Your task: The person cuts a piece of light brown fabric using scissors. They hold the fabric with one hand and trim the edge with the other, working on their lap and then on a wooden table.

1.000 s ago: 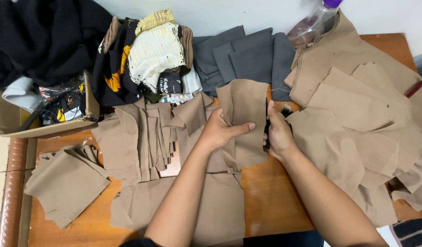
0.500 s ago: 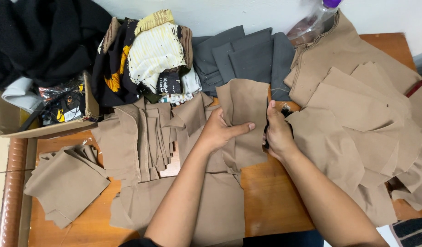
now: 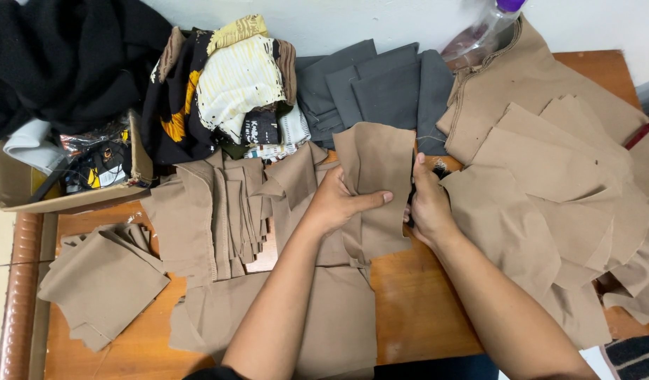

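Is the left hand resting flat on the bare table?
No, the left hand grips a tan cloth piece held above the table.

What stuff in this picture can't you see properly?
- Dark tool in the right hand, head view: fingers and the tan cloth piece hide most of it.
- Clear bottle: its top is cut off by the frame's upper edge.
- Cardboard box contents: covered by black fabric.

Both forearms reach forward, left hand (image 3: 336,204) pinching shut, right hand (image 3: 429,204) apparently closed too.
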